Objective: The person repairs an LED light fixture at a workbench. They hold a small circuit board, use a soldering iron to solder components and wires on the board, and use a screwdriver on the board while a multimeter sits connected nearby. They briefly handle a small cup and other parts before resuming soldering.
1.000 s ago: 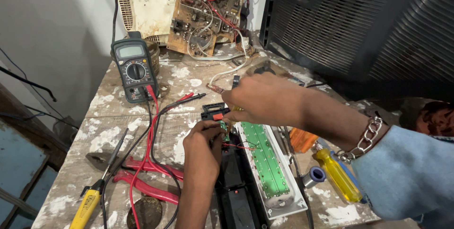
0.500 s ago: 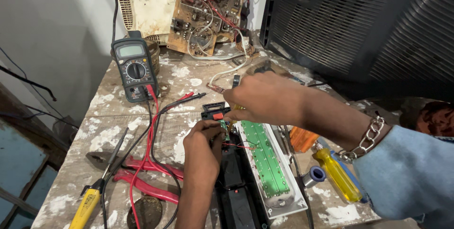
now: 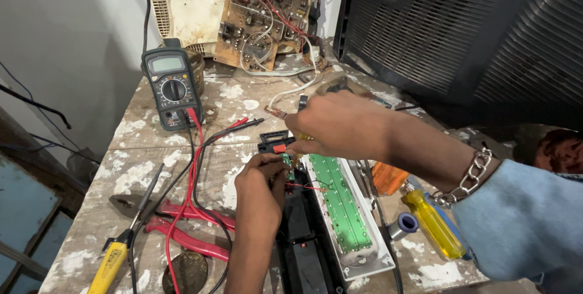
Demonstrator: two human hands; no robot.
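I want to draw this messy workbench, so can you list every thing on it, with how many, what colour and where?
multimeter: one, dark grey, back left, red and black leads trailing forward
brown circuit board: one, red and white wires, leaning at the back
cream casing: one, back, left of that board
green circuit board: one, in a white tray, centre
black casing: one, left of the tray
red pliers: one, front left
yellow-handled screwdrivers: two, front left and right
solder reel: one, right of tray
left hand: pinching a small part with red wires
right hand: holding a tool, mostly hidden
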